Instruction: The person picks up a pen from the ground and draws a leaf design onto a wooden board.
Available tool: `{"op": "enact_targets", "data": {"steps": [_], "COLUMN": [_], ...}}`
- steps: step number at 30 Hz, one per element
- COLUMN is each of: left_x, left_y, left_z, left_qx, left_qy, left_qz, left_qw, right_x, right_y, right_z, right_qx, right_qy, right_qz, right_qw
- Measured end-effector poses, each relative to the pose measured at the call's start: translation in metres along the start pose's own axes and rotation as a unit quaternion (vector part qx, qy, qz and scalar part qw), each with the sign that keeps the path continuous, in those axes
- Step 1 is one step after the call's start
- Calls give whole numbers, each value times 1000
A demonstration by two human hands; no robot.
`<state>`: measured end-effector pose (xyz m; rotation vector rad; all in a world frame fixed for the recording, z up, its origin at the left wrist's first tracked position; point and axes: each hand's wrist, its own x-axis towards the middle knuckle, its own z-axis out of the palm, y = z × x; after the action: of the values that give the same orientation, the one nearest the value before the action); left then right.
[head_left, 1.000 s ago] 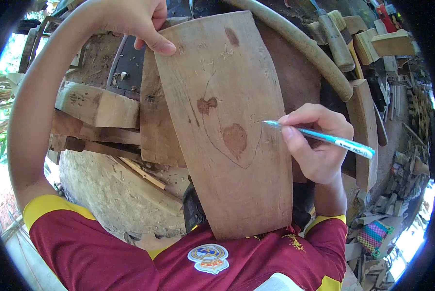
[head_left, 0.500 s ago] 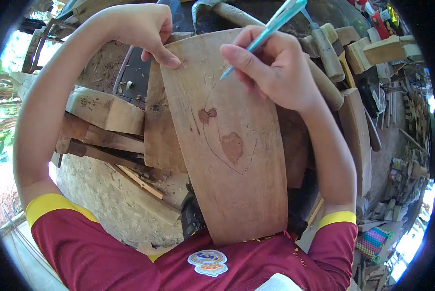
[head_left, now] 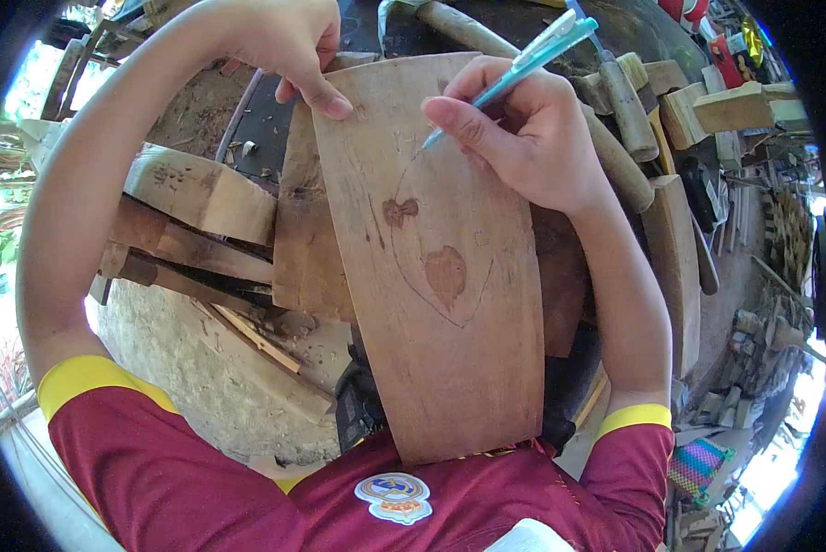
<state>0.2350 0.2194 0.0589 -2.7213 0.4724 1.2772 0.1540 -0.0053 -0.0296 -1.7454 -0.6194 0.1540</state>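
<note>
A tapered wooden board (head_left: 468, 386) leans from the workbench down to my lap. Curved pen lines and two dark knots show on its face. My left hand (head_left: 307, 55) grips the board's upper left edge, thumb on the face and fingers behind. In my right hand (head_left: 523, 138) is a light-blue pen (head_left: 532, 57), pinched between thumb and fingers. Its tip meets the board at the upper end of the drawn curve.
Thick wood blocks (head_left: 201, 193) lie left of the board. Behind my right hand are a wooden mallet-like handle (head_left: 468, 32), a chisel with a wooden handle (head_left: 629, 110) and more blocks (head_left: 739, 109). A woven multicoloured item (head_left: 701, 467) lies at lower right.
The pen tip has stayed near the top of the curve, and the pen is tilted slightly lower. The view has shifted a little; my left hand still holds the board.
</note>
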Motion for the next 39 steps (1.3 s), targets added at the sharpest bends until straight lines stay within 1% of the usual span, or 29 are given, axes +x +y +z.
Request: {"op": "enact_targets", "data": {"steps": [2, 5, 8, 9, 12, 15, 18, 26, 29, 32, 33, 35, 36, 38, 39], "left_x": [-4, -5, -5, -6, -4, -1, -5, 4, 4, 2, 2, 20, 27, 28, 29], "left_y": [0, 0, 6, 8, 1, 1, 1, -3, -2, -1, -1, -17, -25, -28, -29], "left_z": [-2, -4, 0, 1, -5, 0, -4, 1, 0, 1, 1, 13, 18, 17, 17], "left_qx": [-21, -32, -15, -6, -23, -5, -27, -1, 2, -4, -7, -42, -58, -59, -61], "left_qy": [-4, -11, 3, 11, -13, 3, -8, 0, -3, 1, 3, 58, 86, 78, 74], "left_qz": [14, 21, -4, -17, 22, 4, 27, 11, 3, 1, 1, 67, 101, 110, 115], "left_qw": [1000, 999, 1000, 1000, 999, 1000, 999, 1000, 1000, 1000, 1000, 995, 989, 989, 989], "right_x": [0, -1, -1, -1, -2, -2, -3, -3, -4, -4, -4, -4, -4, -10, -15], "right_y": [-2, 1, 0, 1, 4, 2, 2, 1, 0, 4, 4, 2, -5, -25, -33], "right_z": [0, -1, -1, -2, -5, -6, -7, -8, -11, -7, -8, -15, -18, -22, -25], "right_qx": [5, -13, -4, -13, -31, -39, -49, -40, -56, -27, -51, -101, -44, 67, 47], "right_qy": [-7, 0, -3, -10, -25, -28, -26, -22, -40, -16, -26, -44, -23, 21, 42], "right_qz": [11, -9, -1, -15, -44, -46, -46, -46, -51, -71, -87, -118, -78, 3, -3], "right_qw": [1000, 1000, 1000, 1000, 998, 998, 997, 998, 996, 997, 995, 987, 996, 998, 998]}}
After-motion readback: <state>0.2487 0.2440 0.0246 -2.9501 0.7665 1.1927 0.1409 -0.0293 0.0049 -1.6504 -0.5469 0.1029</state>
